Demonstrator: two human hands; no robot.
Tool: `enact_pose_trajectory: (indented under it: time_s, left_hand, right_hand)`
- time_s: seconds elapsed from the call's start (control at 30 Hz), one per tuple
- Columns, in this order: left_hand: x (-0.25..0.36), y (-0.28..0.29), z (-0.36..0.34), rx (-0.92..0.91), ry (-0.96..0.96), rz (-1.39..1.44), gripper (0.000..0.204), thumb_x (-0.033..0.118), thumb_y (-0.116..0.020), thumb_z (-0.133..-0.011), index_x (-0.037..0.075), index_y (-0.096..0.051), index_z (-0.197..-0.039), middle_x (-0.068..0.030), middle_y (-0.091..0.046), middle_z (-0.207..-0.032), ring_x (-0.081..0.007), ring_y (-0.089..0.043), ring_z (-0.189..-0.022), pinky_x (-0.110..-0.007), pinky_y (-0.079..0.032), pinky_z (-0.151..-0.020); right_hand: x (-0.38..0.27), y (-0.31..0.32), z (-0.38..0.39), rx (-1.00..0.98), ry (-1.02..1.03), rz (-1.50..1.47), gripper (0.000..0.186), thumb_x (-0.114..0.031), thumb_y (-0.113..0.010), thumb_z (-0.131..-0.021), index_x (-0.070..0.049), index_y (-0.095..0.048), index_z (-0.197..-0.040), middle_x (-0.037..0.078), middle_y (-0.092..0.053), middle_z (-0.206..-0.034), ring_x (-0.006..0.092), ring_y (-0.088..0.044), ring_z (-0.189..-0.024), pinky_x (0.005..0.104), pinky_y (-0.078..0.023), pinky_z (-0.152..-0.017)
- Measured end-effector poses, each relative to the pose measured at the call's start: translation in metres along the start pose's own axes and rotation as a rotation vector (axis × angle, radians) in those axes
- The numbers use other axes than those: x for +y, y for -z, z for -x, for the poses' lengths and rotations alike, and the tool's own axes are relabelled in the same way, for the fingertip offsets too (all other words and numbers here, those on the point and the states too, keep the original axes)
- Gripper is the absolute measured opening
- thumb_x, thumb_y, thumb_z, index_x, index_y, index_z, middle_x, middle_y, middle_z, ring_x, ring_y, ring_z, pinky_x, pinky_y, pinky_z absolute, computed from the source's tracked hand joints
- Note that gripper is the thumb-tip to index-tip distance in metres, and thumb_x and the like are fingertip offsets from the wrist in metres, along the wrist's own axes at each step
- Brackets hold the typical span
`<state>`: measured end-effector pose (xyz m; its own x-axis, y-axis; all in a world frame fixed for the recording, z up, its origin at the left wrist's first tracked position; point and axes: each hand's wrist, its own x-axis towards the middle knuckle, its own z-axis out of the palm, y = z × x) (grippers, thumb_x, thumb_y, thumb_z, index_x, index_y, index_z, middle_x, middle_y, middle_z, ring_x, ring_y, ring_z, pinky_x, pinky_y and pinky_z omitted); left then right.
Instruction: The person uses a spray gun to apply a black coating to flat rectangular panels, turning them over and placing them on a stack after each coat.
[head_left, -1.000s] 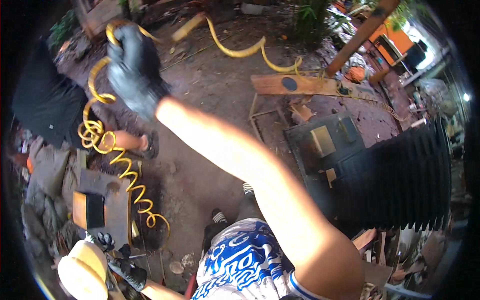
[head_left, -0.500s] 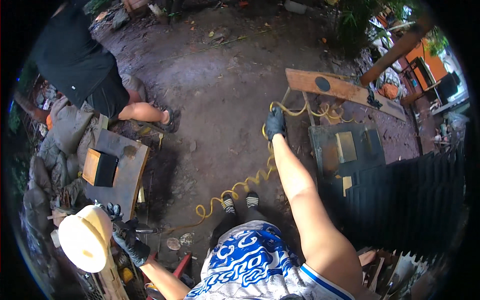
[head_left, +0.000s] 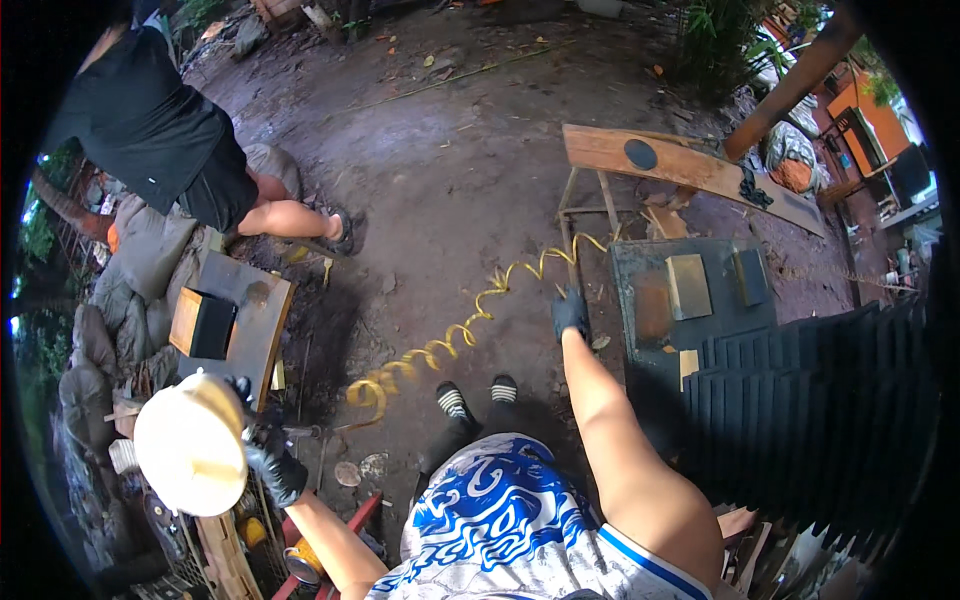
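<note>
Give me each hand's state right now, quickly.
Left hand: closed on what looks like a cream-cupped spray gun.
Right hand: near the yellow coiled hose; whether open or closed cannot be told.

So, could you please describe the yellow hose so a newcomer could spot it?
On the bare dirt ground, find the person's striped footwear. Just beyond, stretching toward the dark right-hand table, is the yellow hose: its loose spirals set it apart from both.
</note>
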<state>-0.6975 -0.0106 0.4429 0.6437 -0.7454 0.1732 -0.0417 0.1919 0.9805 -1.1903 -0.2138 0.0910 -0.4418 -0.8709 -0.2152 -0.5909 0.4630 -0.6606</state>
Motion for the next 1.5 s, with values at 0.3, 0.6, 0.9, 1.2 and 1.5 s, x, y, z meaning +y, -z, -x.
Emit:
enact_pose_trajectory:
  time_s: [0.3, 0.6, 0.9, 1.2, 1.5]
  left_hand:
    - [-0.049, -0.145, 0.045, -0.310, 0.108, -0.045, 0.034, -0.005, -0.073, -0.070, 0.009, -0.058, -0.098, -0.0079, -0.066, -0.108, -0.0165, -0.060, -0.083, -0.028, -0.051, -0.070]
    - [-0.070, -0.169, 0.103, -0.815, 0.433, 0.398, 0.075, 0.017, -0.077, -0.078, 0.003, -0.043, -0.143, -0.0104, -0.055, -0.135, -0.0114, -0.062, -0.086, -0.027, -0.054, -0.072]
    - [-0.003, -0.143, 0.183, -1.118, 0.507, 0.382, 0.062, 0.011, -0.080, -0.078, 0.003, -0.049, -0.131, -0.0059, -0.063, -0.112, -0.0143, -0.059, -0.098, -0.032, -0.051, -0.085]
    - [0.101, -0.104, 0.180, -1.807, 0.094, -0.052, 0.095, 0.041, -0.085, -0.073, 0.002, -0.040, -0.147, -0.0197, -0.059, -0.129, -0.0301, -0.054, -0.121, -0.043, -0.043, -0.104]
    - [0.274, -0.251, 0.314, -1.659, -0.213, 0.549, 0.067, 0.052, -0.054, -0.095, 0.002, -0.051, -0.139, -0.0108, -0.060, -0.133, -0.0211, -0.056, -0.121, -0.037, -0.041, -0.107]
  right_hand:
    - [-0.001, 0.114, 0.173, -0.118, -0.085, -0.376, 0.027, -0.023, -0.069, -0.084, -0.001, -0.070, -0.099, 0.018, -0.066, -0.116, 0.0301, -0.061, -0.109, 0.0390, -0.046, -0.094]
    - [-0.169, 0.149, 0.317, -0.593, 0.615, -0.608, 0.106, -0.009, -0.076, -0.071, -0.004, -0.014, -0.156, 0.020, -0.027, -0.158, 0.0294, -0.034, -0.143, 0.0368, -0.029, -0.117]
    - [-0.168, 0.150, 0.386, -0.059, 0.417, -0.670, 0.082, -0.006, -0.066, -0.084, 0.000, -0.020, -0.152, 0.021, -0.057, -0.129, 0.0269, -0.058, -0.117, 0.0384, -0.047, -0.098]
    - [-0.089, 0.189, 0.479, 0.524, 0.441, -0.885, 0.047, -0.002, -0.050, -0.089, 0.001, -0.052, -0.136, 0.009, -0.056, -0.139, 0.0175, -0.053, -0.130, 0.0281, -0.050, -0.082]
    - [0.022, 0.285, 0.573, 0.571, 0.245, -0.602, 0.014, -0.017, -0.062, -0.094, -0.005, -0.064, -0.100, 0.007, -0.065, -0.088, 0.0165, -0.062, -0.069, 0.0335, -0.049, -0.061]
